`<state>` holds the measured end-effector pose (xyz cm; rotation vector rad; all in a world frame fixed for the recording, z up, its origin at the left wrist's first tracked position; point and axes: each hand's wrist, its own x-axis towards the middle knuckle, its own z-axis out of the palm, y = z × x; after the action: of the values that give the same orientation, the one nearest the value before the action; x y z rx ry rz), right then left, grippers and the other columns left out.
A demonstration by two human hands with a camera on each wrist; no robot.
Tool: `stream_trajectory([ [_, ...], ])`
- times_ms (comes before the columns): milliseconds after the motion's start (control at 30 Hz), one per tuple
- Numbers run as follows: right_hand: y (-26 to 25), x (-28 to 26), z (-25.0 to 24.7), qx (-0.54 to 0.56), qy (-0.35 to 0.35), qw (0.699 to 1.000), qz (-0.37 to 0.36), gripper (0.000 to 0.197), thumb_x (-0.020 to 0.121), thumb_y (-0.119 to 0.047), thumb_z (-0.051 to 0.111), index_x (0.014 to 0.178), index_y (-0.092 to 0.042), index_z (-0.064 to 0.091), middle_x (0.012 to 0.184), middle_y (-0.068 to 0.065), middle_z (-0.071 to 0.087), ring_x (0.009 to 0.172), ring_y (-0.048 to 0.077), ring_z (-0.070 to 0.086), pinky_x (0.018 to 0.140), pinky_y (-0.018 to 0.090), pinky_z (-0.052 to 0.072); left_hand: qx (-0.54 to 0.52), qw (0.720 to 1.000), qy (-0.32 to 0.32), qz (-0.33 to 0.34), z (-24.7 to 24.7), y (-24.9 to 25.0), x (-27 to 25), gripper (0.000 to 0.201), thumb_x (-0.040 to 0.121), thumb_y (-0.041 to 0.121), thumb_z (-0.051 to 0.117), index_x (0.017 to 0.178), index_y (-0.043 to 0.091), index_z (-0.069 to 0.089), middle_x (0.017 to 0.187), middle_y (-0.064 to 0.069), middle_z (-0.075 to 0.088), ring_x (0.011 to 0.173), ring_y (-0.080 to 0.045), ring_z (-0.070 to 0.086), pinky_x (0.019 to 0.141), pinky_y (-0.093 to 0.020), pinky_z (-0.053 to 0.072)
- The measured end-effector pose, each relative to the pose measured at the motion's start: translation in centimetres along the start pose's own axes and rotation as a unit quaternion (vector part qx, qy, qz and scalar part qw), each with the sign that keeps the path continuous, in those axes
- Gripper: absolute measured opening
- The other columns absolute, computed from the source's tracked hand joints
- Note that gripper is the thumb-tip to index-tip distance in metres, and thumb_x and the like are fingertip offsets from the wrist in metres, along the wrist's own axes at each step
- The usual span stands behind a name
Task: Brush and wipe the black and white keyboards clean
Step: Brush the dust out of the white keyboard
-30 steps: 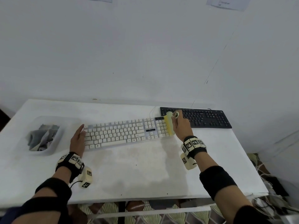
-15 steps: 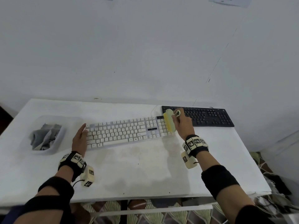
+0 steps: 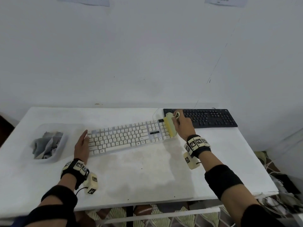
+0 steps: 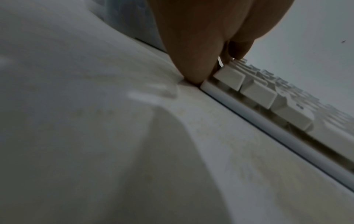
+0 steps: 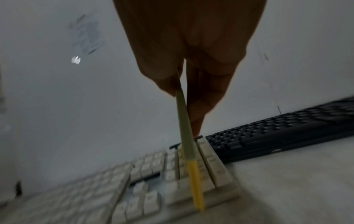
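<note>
Little moved; right hand (image 3: 182, 124) still grips brush (image 3: 169, 126) on white keyboard (image 3: 124, 136); left hand (image 3: 81, 145) flat, steadying.

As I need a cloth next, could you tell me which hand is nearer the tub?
Left. The left hand rests at the white keyboard's near end beside the tub; the right hand is at its far end.

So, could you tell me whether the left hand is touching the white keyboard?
Touching. In the left wrist view, the left hand has its fingertips pressed against the end of the white keyboard.
</note>
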<state>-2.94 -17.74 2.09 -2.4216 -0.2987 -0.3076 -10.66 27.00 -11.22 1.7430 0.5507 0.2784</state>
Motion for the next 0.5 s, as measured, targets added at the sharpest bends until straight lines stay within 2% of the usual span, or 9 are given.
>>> stream_trajectory([
  [67, 0.3, -0.1, -0.3, 0.0, -0.012, 0.999, 0.034, 0.006, 0.102, -0.018, 0.053, 0.103, -0.019, 0.047, 0.055, 0.005, 0.057, 0.049, 0.027, 0.054, 0.051, 0.031, 0.042, 0.005, 1.0, 0.0, 0.004, 0.0, 0.0, -0.1, 0.041, 0.109, 0.026, 0.043, 0.149, 0.029, 0.053, 0.152, -0.007, 0.053, 0.138, -0.027, 0.05, 0.12, -0.045, 0.036],
  [133, 0.5, 0.0, -1.0, 0.001, -0.04, 0.997, 0.062, 0.007, 0.1, -0.017, 0.053, 0.101, -0.02, 0.048, 0.059, 0.007, 0.062, 0.053, 0.028, 0.058, 0.055, 0.034, 0.048, 0.013, 1.0, -0.001, 0.002, 0.0, -0.1, -0.2, 0.041, 0.109, 0.027, 0.043, 0.149, 0.029, 0.053, 0.153, -0.006, 0.052, 0.138, -0.027, 0.05, 0.12, -0.045, 0.036],
  [233, 0.2, 0.3, -2.0, -0.012, -0.08, 0.995, 0.06, 0.006, 0.1, -0.019, 0.055, 0.101, -0.019, 0.049, 0.061, 0.004, 0.063, 0.052, 0.022, 0.058, 0.057, 0.032, 0.051, 0.017, 1.0, -0.004, 0.007, 0.0, 0.0, -0.3, 0.04, 0.11, 0.026, 0.042, 0.149, 0.028, 0.052, 0.154, -0.007, 0.051, 0.139, -0.029, 0.049, 0.119, -0.046, 0.036],
  [400, 0.1, 0.8, -1.3, 0.012, 0.01, 0.999, 0.048, 0.007, 0.103, -0.026, 0.053, 0.101, -0.024, 0.046, 0.059, 0.003, 0.06, 0.052, 0.022, 0.056, 0.055, 0.034, 0.048, 0.023, 1.0, -0.012, 0.017, -0.2, 0.6, -0.1, 0.039, 0.111, 0.023, 0.042, 0.149, 0.021, 0.053, 0.152, -0.011, 0.052, 0.137, -0.032, 0.051, 0.117, -0.043, 0.038],
  [500, -0.1, 0.4, -0.3, 0.011, 0.014, 0.999, 0.051, 0.007, 0.103, -0.026, 0.052, 0.104, -0.023, 0.047, 0.058, 0.001, 0.058, 0.052, 0.024, 0.056, 0.057, 0.036, 0.047, 0.014, 1.0, -0.021, 0.008, -0.3, 1.0, -0.2, 0.04, 0.111, 0.024, 0.042, 0.15, 0.022, 0.051, 0.15, -0.01, 0.053, 0.134, -0.03, 0.053, 0.115, -0.044, 0.04],
])
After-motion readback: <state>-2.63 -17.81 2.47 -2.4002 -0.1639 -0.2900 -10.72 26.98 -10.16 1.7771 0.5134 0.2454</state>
